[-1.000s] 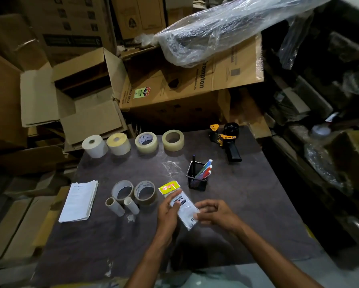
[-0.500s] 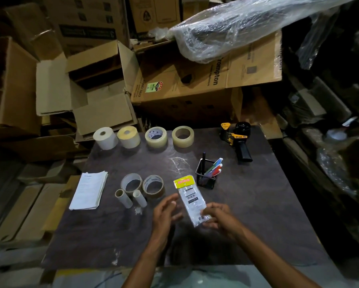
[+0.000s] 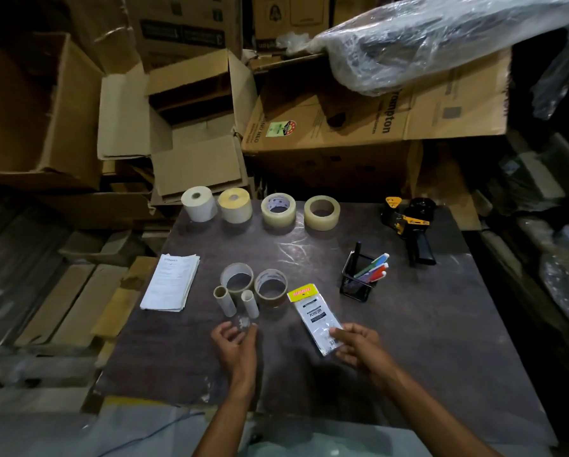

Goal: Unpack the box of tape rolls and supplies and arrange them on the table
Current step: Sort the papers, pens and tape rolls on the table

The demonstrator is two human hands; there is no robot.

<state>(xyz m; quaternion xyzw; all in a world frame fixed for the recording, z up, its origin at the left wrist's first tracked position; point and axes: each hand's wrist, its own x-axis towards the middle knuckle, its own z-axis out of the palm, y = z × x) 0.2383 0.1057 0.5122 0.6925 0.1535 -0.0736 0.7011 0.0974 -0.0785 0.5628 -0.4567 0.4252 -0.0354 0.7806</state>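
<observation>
Yellow-topped white packet [image 3: 314, 316], black-and-yellow tape dispenser [image 3: 410, 225], white label roll [image 3: 198, 203], dark brown table [image 3: 441, 324].

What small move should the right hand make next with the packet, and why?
Probably let go and draw back. The right hand pinches only the near end of the packet, which seems to lie flat on the table beside the tape ring; the left hand is off it.
</observation>
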